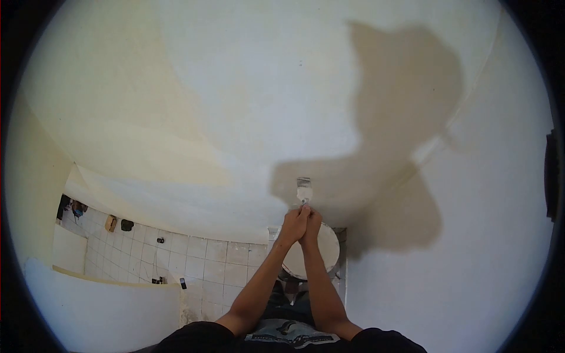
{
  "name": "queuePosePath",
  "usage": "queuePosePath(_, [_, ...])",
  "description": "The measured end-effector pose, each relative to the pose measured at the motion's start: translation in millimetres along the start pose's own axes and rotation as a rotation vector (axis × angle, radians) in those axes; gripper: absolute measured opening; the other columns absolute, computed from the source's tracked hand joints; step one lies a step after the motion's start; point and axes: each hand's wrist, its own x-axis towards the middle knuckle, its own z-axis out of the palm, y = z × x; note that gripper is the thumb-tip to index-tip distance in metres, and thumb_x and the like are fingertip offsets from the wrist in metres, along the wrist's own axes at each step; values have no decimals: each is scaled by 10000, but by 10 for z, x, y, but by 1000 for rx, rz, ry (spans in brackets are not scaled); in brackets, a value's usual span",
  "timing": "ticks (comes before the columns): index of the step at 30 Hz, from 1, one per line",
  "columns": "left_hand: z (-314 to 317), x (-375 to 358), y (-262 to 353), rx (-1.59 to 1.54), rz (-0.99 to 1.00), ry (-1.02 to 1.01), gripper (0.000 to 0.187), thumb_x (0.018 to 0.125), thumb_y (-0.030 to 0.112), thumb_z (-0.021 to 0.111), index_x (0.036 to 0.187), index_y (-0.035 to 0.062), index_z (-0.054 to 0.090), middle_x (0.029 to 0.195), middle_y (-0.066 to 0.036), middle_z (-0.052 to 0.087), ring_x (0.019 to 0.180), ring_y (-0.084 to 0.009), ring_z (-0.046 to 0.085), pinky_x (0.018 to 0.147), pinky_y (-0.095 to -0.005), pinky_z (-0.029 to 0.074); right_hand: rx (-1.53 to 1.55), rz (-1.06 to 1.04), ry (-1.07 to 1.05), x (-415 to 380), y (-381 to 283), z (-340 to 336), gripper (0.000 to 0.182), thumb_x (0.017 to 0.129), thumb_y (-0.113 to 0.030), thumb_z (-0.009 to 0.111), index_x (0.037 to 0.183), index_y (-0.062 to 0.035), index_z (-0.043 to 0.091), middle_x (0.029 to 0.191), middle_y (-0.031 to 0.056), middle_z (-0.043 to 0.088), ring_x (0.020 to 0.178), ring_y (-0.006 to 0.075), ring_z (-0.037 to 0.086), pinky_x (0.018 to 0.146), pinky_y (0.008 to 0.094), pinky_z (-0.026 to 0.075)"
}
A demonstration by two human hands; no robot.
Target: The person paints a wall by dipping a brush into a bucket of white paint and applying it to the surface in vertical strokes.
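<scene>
My left hand (293, 226) and my right hand (311, 225) come together in front of me, fingers closed around the handle of a paintbrush (304, 192). Its head points upward, with grey, streaky bristles and a whitish, paint-smeared body. The bristle end overlaps the pale wall (253, 117) in this view. Most of the handle is hidden inside my fingers. Beneath my hands and forearms stands a wide round bucket (328, 252), whitish on top, partly covered by my arms.
A second wall (488, 235) meets the first along a corner at right. My shadow falls across both. White floor tiles (215, 250) spread out below left, with a brown block (110, 223), a dark lump (127, 225) and small items. A low partition (112, 300) stands at lower left.
</scene>
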Motion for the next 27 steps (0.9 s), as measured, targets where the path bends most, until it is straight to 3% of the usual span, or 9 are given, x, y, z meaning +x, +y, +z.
queuePosePath(6, [-228, -98, 934, -233, 261, 31, 415, 1014, 305, 482, 958, -74, 642, 782, -212, 653, 747, -226, 621, 703, -358, 481, 200, -162, -27, 128, -1181, -49, 259, 979, -180, 570, 903, 52, 655, 733, -17, 551, 697, 81, 474, 606, 279, 421])
queuePosePath(9, [-349, -241, 1331, -286, 397, 41, 396, 1020, 283, 484, 910, -72, 620, 716, -173, 610, 680, -191, 557, 655, -349, 460, 305, -209, -46, 100, -1633, -71, 308, 1005, -227, 570, 994, 65, 666, 747, -31, 538, 702, 65, 462, 608, 251, 408])
queuePosePath(12, [-357, -361, 1510, -397, 509, 64, 348, 1029, 249, 485, 987, -67, 623, 801, -70, 615, 787, -97, 536, 700, -278, 456, 325, -323, -66, 55, -1922, -91, 339, 1012, -263, 583, 1054, 62, 669, 759, -45, 532, 701, 46, 451, 603, 227, 391])
queuePosePath(15, [-344, -336, 1517, -376, 490, 68, 353, 1033, 255, 477, 987, -64, 622, 812, -67, 624, 788, -98, 545, 708, -277, 460, 311, -323, -71, 60, -1928, -97, 335, 1008, -272, 593, 1081, 44, 678, 770, -45, 547, 700, 40, 460, 606, 222, 390])
queuePosePath(18, [-204, -178, 1180, -398, 394, 106, 385, 1027, 273, 477, 922, -70, 618, 739, -177, 617, 697, -189, 556, 658, -345, 458, 216, -277, -66, 178, -1471, -83, 351, 1011, -284, 569, 1086, 40, 681, 783, -2, 599, 728, 81, 520, 650, 260, 442])
queuePosePath(21, [-54, -106, 687, -292, 273, 175, 435, 1015, 325, 475, 959, -73, 641, 813, -224, 663, 765, -260, 635, 712, -374, 486, 81, -204, -4, 160, -904, -29, 343, 991, -274, 575, 1033, 43, 697, 847, 69, 681, 790, 137, 604, 709, 296, 484])
queuePosePath(27, [32, -12, 250, -57, -82, 74, 512, 985, 406, 472, 1034, -62, 672, 968, -310, 676, 967, -429, 668, 828, -421, 502, 158, 41, -18, 109, -165, 9, 320, 979, -248, 573, 931, 50, 680, 760, 43, 633, 717, 115, 543, 650, 307, 463])
